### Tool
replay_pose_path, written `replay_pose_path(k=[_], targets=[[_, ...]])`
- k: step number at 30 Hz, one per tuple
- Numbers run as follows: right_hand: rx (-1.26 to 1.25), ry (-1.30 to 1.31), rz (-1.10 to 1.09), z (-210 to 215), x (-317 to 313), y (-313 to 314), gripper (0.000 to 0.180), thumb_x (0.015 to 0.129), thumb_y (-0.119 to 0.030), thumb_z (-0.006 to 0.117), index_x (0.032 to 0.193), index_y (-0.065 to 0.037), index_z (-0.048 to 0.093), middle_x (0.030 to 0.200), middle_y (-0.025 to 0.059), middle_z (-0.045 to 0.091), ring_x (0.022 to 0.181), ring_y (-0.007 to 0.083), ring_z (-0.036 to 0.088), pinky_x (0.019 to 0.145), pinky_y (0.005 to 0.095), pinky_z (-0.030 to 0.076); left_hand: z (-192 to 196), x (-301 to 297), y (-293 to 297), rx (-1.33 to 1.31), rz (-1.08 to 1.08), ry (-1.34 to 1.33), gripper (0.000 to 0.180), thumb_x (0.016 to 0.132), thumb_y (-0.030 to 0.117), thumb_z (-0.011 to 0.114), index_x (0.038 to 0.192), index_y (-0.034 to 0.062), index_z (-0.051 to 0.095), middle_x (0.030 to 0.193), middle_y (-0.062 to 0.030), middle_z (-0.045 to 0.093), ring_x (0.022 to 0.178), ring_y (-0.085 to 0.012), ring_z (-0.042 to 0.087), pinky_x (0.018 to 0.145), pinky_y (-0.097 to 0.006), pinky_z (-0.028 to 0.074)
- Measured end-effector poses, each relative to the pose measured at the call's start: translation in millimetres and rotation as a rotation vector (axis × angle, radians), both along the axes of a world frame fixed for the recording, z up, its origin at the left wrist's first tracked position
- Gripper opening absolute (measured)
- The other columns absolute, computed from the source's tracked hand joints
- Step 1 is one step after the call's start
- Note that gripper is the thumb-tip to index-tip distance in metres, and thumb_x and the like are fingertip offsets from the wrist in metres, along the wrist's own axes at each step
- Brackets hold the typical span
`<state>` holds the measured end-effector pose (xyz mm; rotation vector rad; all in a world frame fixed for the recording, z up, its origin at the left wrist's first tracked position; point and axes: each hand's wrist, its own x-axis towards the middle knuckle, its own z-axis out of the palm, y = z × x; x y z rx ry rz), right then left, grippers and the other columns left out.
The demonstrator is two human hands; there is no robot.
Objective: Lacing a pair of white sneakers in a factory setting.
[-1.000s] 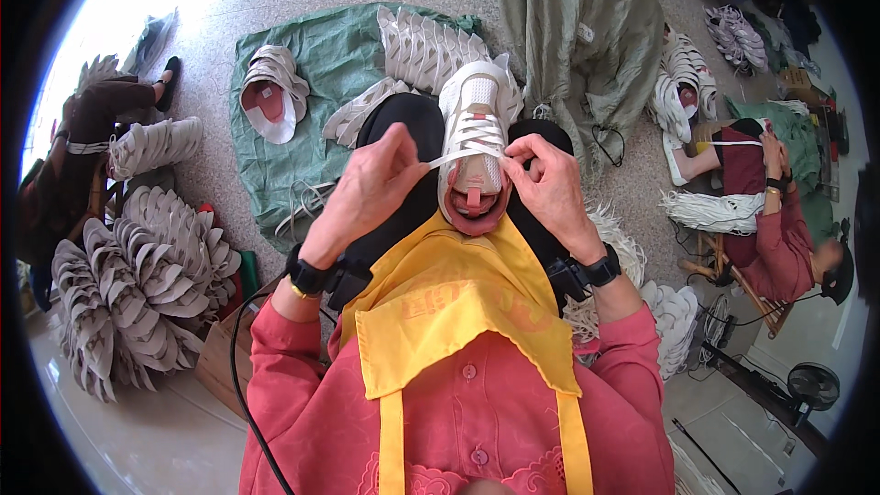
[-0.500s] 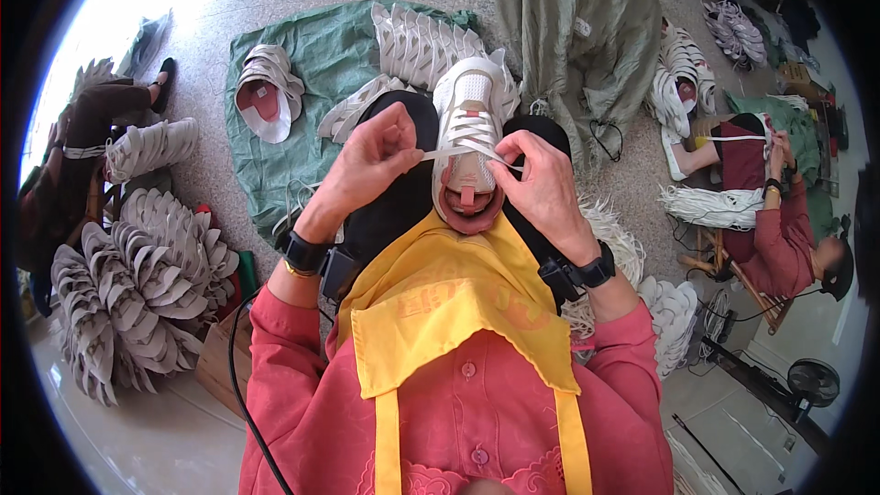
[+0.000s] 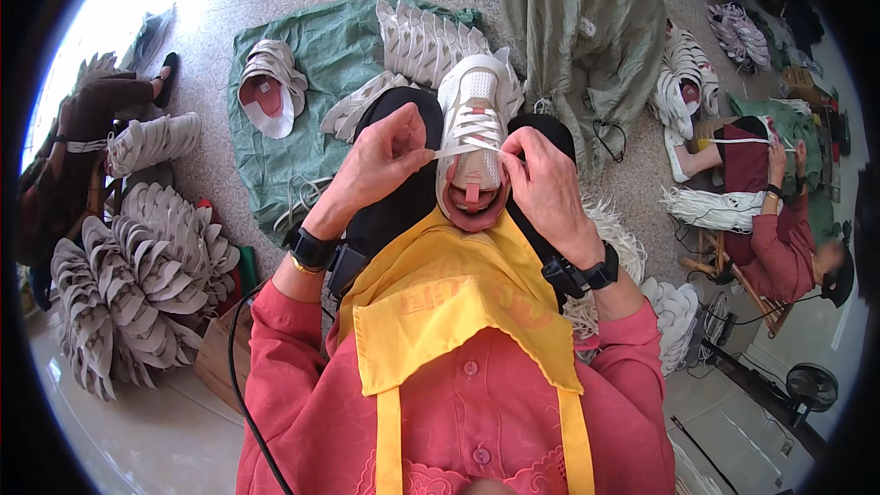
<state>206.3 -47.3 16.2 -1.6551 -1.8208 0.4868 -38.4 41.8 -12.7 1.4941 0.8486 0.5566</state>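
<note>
A white and beige sneaker with a pink lining sits between my knees, toe pointing away from me, its tongue and heel opening nearest me. White shoelace runs crosswise through its upper eyelets. My left hand pinches one lace end at the shoe's left side, thumb against forefinger. On the right side, my right hand grips the other end close to the shoe's collar. Between the two hands the lace lies nearly straight across the tongue.
Rows of shoe uppers lie on a green sheet ahead, with a single upper on its left. More stacked uppers fill the left. White laces are bundled at my right. A co-worker sits at right, another at left.
My right hand has drawn slightly back toward me and its fingers have shifted along the lace. The lace across the tongue looks straighter. My left hand has barely moved.
</note>
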Motion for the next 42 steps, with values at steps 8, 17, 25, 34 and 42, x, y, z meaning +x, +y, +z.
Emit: replay_pose_path(k=[8,17,25,34,42], targets=[[-0.182,0.004,0.041,11.4,13.4,0.9,0.009,0.091,-0.008,0.070,0.096,-0.003,0.064,0.087,0.0153,0.069,0.079,0.0357,0.070,0.066,0.0442,0.053,11.2,1.2,0.4,0.090,-0.004,0.112,0.021,0.087,0.002,0.071,0.092,0.0021,0.051,0.070,-0.0036,0.053,0.065,-0.0102,0.049,0.060,-0.030,0.044],[-0.023,-0.105,-0.019,14.2,29.9,14.3,0.004,0.092,-0.005,0.067,0.094,-0.002,0.065,0.088,0.0156,0.068,0.081,0.0385,0.067,0.068,0.0453,0.052,14.0,1.0,0.5,0.131,-0.036,0.112,0.014,0.091,0.001,0.067,0.094,0.0021,0.054,0.074,0.0003,0.055,0.069,-0.0066,0.052,0.063,-0.026,0.044],[0.009,-0.082,-0.044,24.7,31.6,19.1,0.006,0.091,-0.004,0.068,0.095,-0.002,0.064,0.088,0.0150,0.067,0.080,0.0376,0.066,0.068,0.0433,0.051,20.9,3.1,-1.5,0.117,-0.089,0.123,0.011,0.093,-0.001,0.065,0.094,0.0016,0.055,0.078,0.0029,0.056,0.073,-0.0038,0.052,0.065,-0.023,0.045],[-0.064,-0.052,-0.066,24.5,30.4,15.3,0.006,0.092,-0.003,0.068,0.095,-0.001,0.063,0.086,0.0143,0.068,0.070,0.0324,0.066,0.063,0.0404,0.050,23.4,12.0,9.8,0.119,-0.056,0.046,0.009,0.093,0.000,0.065,0.095,0.0017,0.056,0.079,0.0031,0.055,0.074,-0.0047,0.051,0.067,-0.023,0.045],[-0.044,-0.011,-0.071,31.4,27.7,13.6,0.008,0.092,-0.001,0.069,0.096,0.000,0.062,0.083,0.0116,0.068,0.062,0.0244,0.063,0.056,0.0347,0.049,32.6,15.0,16.7,-0.010,-0.098,-0.080,0.007,0.095,0.000,0.064,0.095,0.0020,0.057,0.081,0.0029,0.054,0.076,-0.0055,0.049,0.067,-0.023,0.044]])
